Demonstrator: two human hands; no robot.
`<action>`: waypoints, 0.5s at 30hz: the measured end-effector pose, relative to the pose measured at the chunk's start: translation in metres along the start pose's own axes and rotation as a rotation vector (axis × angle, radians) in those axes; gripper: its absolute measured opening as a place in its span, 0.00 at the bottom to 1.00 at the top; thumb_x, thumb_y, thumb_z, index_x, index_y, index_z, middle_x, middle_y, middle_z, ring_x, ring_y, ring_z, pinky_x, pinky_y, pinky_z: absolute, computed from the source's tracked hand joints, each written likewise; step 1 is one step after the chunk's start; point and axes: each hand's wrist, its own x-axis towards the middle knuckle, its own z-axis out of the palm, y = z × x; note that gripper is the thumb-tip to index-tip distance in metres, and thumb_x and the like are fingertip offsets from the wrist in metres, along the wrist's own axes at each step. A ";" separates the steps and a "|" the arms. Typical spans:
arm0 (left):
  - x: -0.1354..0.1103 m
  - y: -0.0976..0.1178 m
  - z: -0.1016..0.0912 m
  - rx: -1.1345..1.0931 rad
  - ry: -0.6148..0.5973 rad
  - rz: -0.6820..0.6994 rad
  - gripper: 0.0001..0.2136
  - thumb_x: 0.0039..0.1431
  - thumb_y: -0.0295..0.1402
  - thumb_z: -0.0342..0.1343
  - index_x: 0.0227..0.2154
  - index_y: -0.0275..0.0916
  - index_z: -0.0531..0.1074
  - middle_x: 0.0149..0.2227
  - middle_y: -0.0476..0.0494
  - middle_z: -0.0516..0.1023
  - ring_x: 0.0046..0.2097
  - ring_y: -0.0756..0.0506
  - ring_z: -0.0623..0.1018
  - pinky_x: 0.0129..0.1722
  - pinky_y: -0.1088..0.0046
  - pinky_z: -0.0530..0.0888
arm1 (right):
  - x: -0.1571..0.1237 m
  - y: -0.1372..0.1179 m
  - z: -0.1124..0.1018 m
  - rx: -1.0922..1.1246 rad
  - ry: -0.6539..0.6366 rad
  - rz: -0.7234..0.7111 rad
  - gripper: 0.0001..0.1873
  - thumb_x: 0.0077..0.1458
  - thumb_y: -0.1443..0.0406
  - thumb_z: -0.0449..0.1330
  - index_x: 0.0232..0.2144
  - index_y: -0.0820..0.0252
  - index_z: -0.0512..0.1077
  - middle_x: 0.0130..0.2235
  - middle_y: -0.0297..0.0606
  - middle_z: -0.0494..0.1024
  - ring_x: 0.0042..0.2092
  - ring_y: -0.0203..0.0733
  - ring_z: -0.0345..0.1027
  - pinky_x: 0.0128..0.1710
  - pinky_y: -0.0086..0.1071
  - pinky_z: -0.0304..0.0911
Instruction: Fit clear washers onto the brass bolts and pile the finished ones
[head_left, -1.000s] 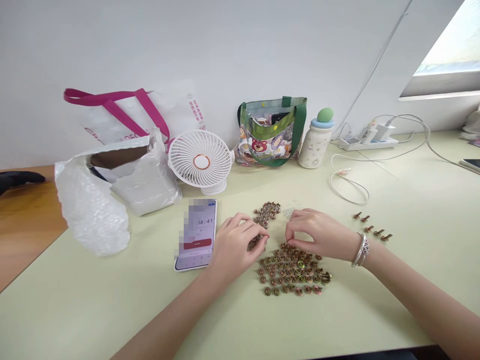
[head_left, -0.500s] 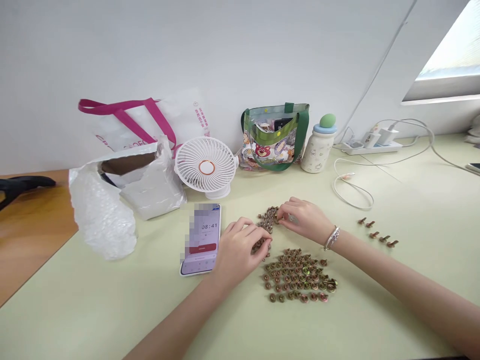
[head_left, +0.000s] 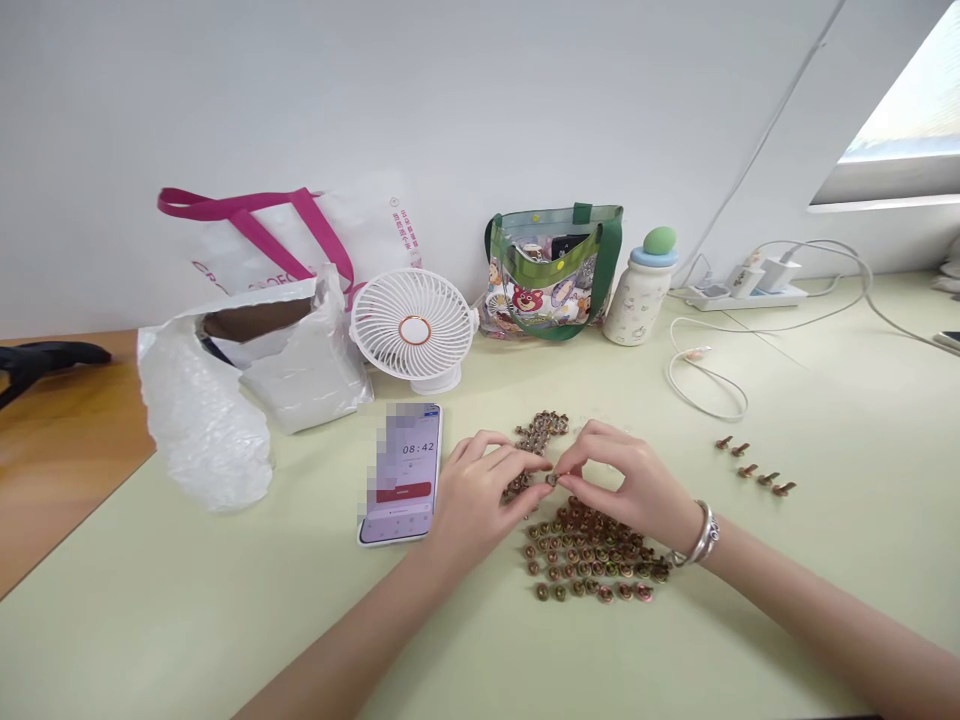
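Observation:
My left hand (head_left: 484, 488) and my right hand (head_left: 626, 478) meet fingertip to fingertip over the table. Pinched between them is a small brass-coloured screw (head_left: 552, 479); its details are too small to make out. Behind the fingers lies a loose pile of similar small metal pieces (head_left: 541, 430), partly covered by my left hand. Just in front, rows of screws with washers (head_left: 592, 555) stand on their heads, the back rows partly under my right hand. Several single screws (head_left: 765, 479) lie apart at the right.
A phone (head_left: 401, 475) showing a timer lies left of my left hand. Behind stand a white fan (head_left: 414, 325), a character tote bag (head_left: 555, 290) and a bottle (head_left: 637, 300). Bubble wrap (head_left: 210, 430) sits at left; a power strip (head_left: 746, 297) and cable (head_left: 709, 375) are at right.
My right hand has come from the pile toward me and met my left fingertips, with a small screw now between them. The left hand has barely moved.

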 end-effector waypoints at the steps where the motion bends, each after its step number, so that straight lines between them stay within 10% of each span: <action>1: 0.000 0.001 0.000 0.004 0.021 0.017 0.04 0.54 0.35 0.57 0.33 0.45 0.72 0.32 0.55 0.78 0.42 0.47 0.70 0.41 0.69 0.64 | -0.001 -0.001 0.001 0.004 0.007 -0.026 0.03 0.53 0.68 0.56 0.30 0.56 0.69 0.25 0.34 0.73 0.31 0.38 0.65 0.32 0.32 0.63; 15: -0.002 0.002 -0.001 0.083 0.150 0.071 0.03 0.49 0.31 0.60 0.26 0.43 0.71 0.26 0.55 0.77 0.39 0.47 0.73 0.39 0.69 0.64 | -0.001 0.005 0.002 -0.091 -0.084 -0.094 0.09 0.51 0.57 0.60 0.30 0.56 0.68 0.30 0.33 0.74 0.34 0.38 0.65 0.36 0.33 0.60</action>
